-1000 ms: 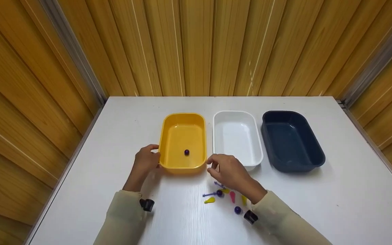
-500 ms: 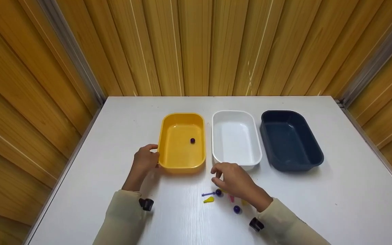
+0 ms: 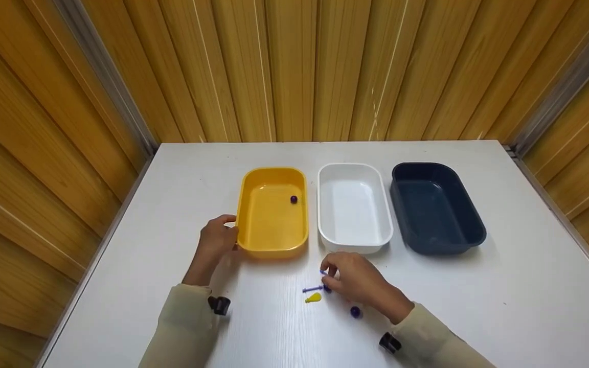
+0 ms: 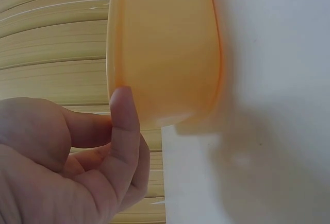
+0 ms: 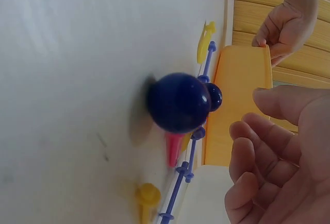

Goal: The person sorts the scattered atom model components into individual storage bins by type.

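Observation:
My left hand (image 3: 218, 239) pinches the near left rim of the yellow tray (image 3: 274, 252), its thumb and fingers at the edge in the left wrist view. A dark purple ball (image 3: 294, 199) lies inside that tray. My right hand (image 3: 358, 278) is just above small plastic pieces, thumb and bent fingers apart with nothing between them in the right wrist view. Beneath or beside it are a purple rod (image 3: 312, 289), a yellow teardrop-shaped piece (image 3: 313, 297), a pink piece (image 5: 174, 149) and another purple ball (image 3: 356, 312). The hand partly hides the pieces in the head view.
A white tray (image 3: 355, 248) stands right of the yellow one, and a dark blue tray (image 3: 443, 248) stands farther right. All three are on a white table (image 3: 192, 179). Wood-patterned panels (image 3: 294, 71) rise behind and at the sides.
My right hand has moved from beside the yellow tray toward me, over the small pieces. The ball in the yellow tray has rolled away from me and to the right. My left hand stays put.

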The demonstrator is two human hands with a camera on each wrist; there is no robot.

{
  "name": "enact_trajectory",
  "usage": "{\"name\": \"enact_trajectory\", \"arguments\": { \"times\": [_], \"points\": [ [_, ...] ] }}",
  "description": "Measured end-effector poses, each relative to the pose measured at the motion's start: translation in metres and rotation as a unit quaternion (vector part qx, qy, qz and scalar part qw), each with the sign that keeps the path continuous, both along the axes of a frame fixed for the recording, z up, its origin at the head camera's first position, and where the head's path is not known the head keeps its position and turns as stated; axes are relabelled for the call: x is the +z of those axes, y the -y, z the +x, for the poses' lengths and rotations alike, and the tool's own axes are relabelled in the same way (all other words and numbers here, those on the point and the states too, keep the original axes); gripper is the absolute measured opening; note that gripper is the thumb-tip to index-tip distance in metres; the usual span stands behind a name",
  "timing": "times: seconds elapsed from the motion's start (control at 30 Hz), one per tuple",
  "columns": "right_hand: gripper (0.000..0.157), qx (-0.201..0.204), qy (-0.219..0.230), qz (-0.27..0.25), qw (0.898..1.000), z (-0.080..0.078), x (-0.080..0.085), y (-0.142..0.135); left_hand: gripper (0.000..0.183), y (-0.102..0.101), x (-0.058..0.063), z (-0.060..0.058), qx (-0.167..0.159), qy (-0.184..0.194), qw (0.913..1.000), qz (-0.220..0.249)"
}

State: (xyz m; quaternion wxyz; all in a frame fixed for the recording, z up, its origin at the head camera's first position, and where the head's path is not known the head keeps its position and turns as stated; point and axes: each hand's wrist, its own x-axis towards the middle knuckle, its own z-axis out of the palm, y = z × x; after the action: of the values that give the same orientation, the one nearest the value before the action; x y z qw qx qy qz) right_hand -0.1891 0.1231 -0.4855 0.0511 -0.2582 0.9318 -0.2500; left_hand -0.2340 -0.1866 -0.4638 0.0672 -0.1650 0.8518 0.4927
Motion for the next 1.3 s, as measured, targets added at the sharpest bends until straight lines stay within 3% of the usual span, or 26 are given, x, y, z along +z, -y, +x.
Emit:
{"name": "enact_trajectory", "arguments": {
  "times": [0.27, 0.5, 0.8, 1.3],
  "points": [
    [0.016, 0.013, 0.021, 0.014, 1.000, 0.005, -0.006, -0.003, 0.043, 0.000, 0.000, -0.001, -0.001, 0.000, 1.0000, -0.010],
    [0.017, 0.001, 0.039, 0.024, 0.999, 0.006, -0.009, -0.002, 0.042, 0.000, 0.000, 0.000, -0.002, -0.004, 1.0000, -0.007],
    [0.014, 0.014, -0.001, 0.028, 1.000, 0.009, -0.015, -0.005, 0.042, -0.001, 0.000, -0.003, 0.001, 0.015, 0.9999, -0.007],
    [0.011, 0.001, 0.040, 0.031, 0.999, 0.009, -0.014, -0.002, 0.043, -0.001, 0.004, -0.001, 0.003, 0.028, 0.9996, 0.002]
  ]
}}
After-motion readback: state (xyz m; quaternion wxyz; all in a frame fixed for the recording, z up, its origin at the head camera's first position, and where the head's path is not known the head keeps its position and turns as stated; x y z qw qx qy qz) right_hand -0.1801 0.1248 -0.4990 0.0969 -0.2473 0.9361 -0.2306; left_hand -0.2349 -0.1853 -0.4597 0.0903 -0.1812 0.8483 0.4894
